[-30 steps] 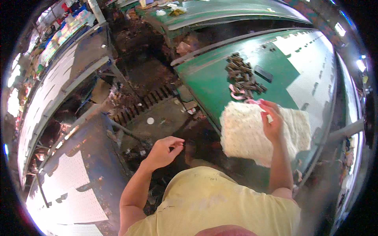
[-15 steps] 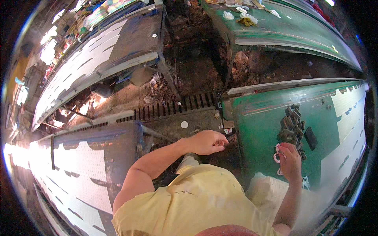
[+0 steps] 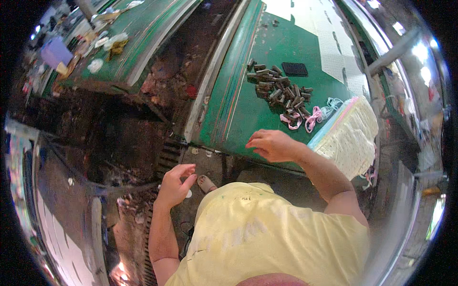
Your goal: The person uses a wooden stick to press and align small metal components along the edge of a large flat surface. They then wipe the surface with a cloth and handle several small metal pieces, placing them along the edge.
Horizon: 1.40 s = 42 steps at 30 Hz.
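Note:
My right hand (image 3: 274, 145) hovers over the near edge of the green table (image 3: 224, 119), its fingers loosely bent and nothing visible in them. Above the floor on the left is my left hand (image 3: 177, 185), thumb and fingers apart, holding nothing. A heap of short dark tube-like pieces (image 3: 281, 90) lies on the table beyond my right hand. At the heap's near side are pink cord loops (image 3: 313, 119) and a light blue cord bundle (image 3: 331, 107). A stack of folded cloth (image 3: 350, 138), cream on top, sits at the table's right end, beside my right forearm.
A flat black rectangular object (image 3: 295, 69) rests beyond the heap. White perforated sheets (image 3: 329, 52) cover the table's far right part. Another green table (image 3: 119, 62) with scraps and a purple container (image 3: 56, 52) stands at the far left. A floor grating (image 3: 169, 155) runs between the tables.
The view has turned to the right, toward the green table. My right hand has come away from the pink loops, which now lie on the table. My left hand remains empty.

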Each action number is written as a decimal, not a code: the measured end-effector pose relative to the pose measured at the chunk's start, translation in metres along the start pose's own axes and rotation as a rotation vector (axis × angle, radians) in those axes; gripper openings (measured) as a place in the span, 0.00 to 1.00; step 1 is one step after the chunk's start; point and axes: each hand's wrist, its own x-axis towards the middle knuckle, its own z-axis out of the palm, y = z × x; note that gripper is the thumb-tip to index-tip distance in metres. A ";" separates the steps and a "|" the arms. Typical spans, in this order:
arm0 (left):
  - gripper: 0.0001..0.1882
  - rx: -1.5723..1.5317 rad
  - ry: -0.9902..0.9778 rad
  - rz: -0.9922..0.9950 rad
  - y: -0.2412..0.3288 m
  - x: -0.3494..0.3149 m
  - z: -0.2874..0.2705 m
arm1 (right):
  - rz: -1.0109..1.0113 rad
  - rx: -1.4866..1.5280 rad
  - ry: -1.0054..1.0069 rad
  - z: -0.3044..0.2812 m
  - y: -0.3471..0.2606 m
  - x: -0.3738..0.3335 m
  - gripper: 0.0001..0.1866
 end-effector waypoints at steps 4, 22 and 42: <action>0.18 -0.051 -0.071 -0.092 -0.035 0.012 -0.025 | 0.070 -0.040 -0.077 0.018 -0.017 0.016 0.18; 0.21 0.130 -0.271 0.103 0.029 0.145 -0.011 | 0.614 -0.180 0.416 -0.033 0.165 0.033 0.26; 0.20 0.146 -0.206 -0.186 0.062 0.203 0.013 | 0.850 -0.520 -0.008 -0.147 0.434 0.002 0.43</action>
